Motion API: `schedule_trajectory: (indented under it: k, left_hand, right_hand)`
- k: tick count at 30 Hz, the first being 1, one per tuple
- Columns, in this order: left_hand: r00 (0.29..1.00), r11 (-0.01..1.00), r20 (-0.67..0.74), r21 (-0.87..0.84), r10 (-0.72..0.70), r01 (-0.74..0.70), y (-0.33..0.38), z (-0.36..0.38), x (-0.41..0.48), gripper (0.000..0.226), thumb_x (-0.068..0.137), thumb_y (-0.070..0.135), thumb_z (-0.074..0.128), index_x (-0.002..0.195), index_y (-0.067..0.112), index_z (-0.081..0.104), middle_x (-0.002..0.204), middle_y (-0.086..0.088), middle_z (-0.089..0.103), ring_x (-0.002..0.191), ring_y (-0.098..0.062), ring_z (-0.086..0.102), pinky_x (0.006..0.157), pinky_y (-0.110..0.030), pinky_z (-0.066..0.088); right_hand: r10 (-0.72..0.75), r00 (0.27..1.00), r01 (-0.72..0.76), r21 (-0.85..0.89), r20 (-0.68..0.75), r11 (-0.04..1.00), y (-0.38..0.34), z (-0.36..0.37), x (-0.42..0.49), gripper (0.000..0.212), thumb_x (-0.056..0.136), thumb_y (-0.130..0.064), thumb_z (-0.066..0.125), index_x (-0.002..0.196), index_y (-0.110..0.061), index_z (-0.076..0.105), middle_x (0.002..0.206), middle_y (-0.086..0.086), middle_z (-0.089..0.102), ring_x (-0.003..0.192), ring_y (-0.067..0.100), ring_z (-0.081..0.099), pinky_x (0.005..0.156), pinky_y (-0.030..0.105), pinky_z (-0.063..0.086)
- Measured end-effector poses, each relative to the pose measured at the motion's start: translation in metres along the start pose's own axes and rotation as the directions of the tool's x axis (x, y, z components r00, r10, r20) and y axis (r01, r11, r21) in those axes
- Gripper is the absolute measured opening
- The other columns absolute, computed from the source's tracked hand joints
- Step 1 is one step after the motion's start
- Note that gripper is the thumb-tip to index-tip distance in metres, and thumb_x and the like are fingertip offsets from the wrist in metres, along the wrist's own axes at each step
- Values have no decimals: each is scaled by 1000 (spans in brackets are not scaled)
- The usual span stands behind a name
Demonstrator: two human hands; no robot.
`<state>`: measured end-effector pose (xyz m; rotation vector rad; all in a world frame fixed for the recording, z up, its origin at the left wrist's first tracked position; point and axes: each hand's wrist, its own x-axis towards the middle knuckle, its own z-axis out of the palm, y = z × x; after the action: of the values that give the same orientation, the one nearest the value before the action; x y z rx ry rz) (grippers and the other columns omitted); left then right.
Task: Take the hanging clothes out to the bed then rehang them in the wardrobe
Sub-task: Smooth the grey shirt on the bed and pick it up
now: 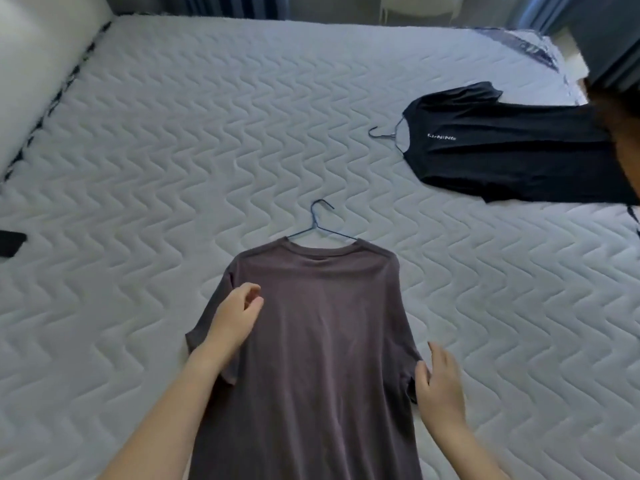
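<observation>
A brownish-grey T-shirt [322, 323] lies flat on the white quilted bed [207, 133], still on a thin blue wire hanger [320, 221] whose hook points away from me. My left hand [237, 315] hovers over the shirt's left shoulder with fingers loosely curled and nothing in them. My right hand [438, 386] is open beside the right sleeve, its thumb at the sleeve's edge. A black T-shirt [502, 147] with small white lettering lies at the right on its own wire hanger [384, 133].
A dark flat object [10, 242] lies at the bed's left edge. A white padded headboard [31, 64] runs along the left. Blue curtains [221, 5] hang beyond the far edge. Crumpled clear plastic [533, 43] sits at the far right corner.
</observation>
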<state>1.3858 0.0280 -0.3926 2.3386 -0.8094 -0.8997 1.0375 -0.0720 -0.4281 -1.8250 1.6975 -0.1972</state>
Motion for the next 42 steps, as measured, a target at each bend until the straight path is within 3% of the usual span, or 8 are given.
schedule_trajectory:
  k: [6, 14, 20, 24, 28, 31, 35, 42]
  left_hand:
    - [993, 991, -84, 110, 80, -71, -3, 62, 148, 42, 90, 21, 61, 130, 9, 57, 127, -13, 59, 119, -28, 55, 103, -36, 39]
    - [972, 873, -99, 466, 215, -145, -8, 111, 266, 58, 92, 33, 57, 142, 8, 42, 141, -18, 47, 129, -38, 42, 107, -47, 36]
    - [973, 786, -14, 592, 232, -179, 0, 119, 283, 23, 93, 26, 53, 104, 6, 55, 107, -22, 58, 101, -41, 55, 83, -49, 47]
    - [969, 839, 184, 489, 165, -236, 11, 95, 264, 19, 98, 18, 45, 83, 11, 51, 92, -23, 60, 92, -38, 58, 74, -41, 41]
    - [955, 925, 262, 309, 140, -220, 48, 50, 196, 23, 97, 16, 48, 75, 19, 53, 70, -5, 53, 71, -24, 51, 67, -35, 38]
    - [948, 952, 263, 195, 181, -236, 86, 6, 120, 19, 96, 15, 52, 79, 14, 62, 60, -1, 50, 54, -9, 48, 59, -23, 38]
    - [958, 984, 227, -28, 175, -173, 131, -52, 0, 20, 96, 12, 53, 82, 3, 65, 59, -6, 50, 49, -6, 44, 51, -16, 34]
    - [956, 925, 234, -371, 177, -80, 160, -112, -212, 25, 99, 11, 48, 84, -1, 64, 51, -3, 38, 53, -19, 37, 54, -30, 28]
  right_hand:
    - [-40, 994, 2, -351, -101, 937, 70, 100, 70, 67, 84, -40, 35, 140, -4, 45, 139, 29, 46, 129, 44, 42, 102, 57, 39]
    - [-155, 944, 45, -352, -290, 935, 111, 142, 81, 61, 83, -34, 42, 138, -10, 51, 146, 21, 43, 136, 37, 39, 109, 51, 29]
    - [-177, 937, 63, -353, -300, 933, 111, 142, 83, 61, 81, -34, 45, 138, -12, 51, 145, 21, 45, 136, 37, 40, 111, 49, 28]
    - [-109, 954, 12, -330, -279, 944, 101, 133, 80, 62, 80, -37, 45, 136, -13, 54, 142, 21, 47, 133, 38, 42, 108, 50, 31]
    - [16, 997, -36, -257, -79, 966, 88, 105, 79, 61, 84, -42, 42, 137, -15, 52, 141, 19, 47, 130, 36, 42, 106, 46, 33]
    - [125, 986, -136, 98, 106, 986, 60, 54, 77, 42, 94, -25, 51, 132, -6, 53, 133, 18, 55, 123, 32, 49, 101, 38, 37]
    - [145, 987, -161, 433, 71, 887, 6, -39, 39, 19, 98, -18, 47, 108, -16, 63, 105, 10, 69, 100, 28, 64, 81, 36, 48]
    - [127, 991, -68, 712, -30, 699, -51, -180, -121, 28, 101, -15, 39, 100, -7, 66, 92, 13, 70, 87, 24, 68, 76, 33, 55]
